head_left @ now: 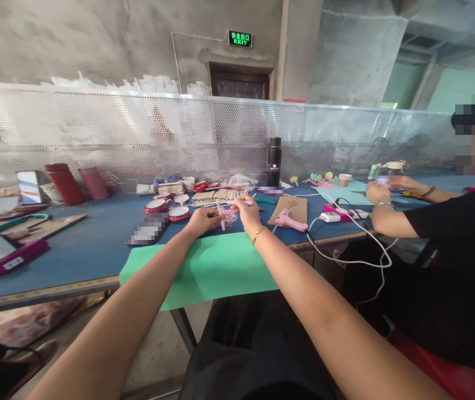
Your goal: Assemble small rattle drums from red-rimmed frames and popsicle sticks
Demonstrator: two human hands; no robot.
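My left hand [204, 222] pinches a pale wooden craft stick [221, 215], held roughly upright above the table edge. Close beside it, my right hand [249, 214] has its fingers closed around a slim pink pen-like item [240, 202], whose exact kind I cannot make out. Between and behind the hands lies a heap of small purple and pink pieces [231, 218]. A green sheet [220, 272] hangs over the front edge beneath my wrists. Several more wooden sticks [224, 194] lie just behind the heap.
Small red-rimmed drums [179, 213] and a phone [148, 229] are on the left. On the right are a pink glue gun [291, 221], cardboard [298, 208] and white cables [345, 261]. A black bottle [275, 162] stands behind. A co-worker [449, 233] sits at right.
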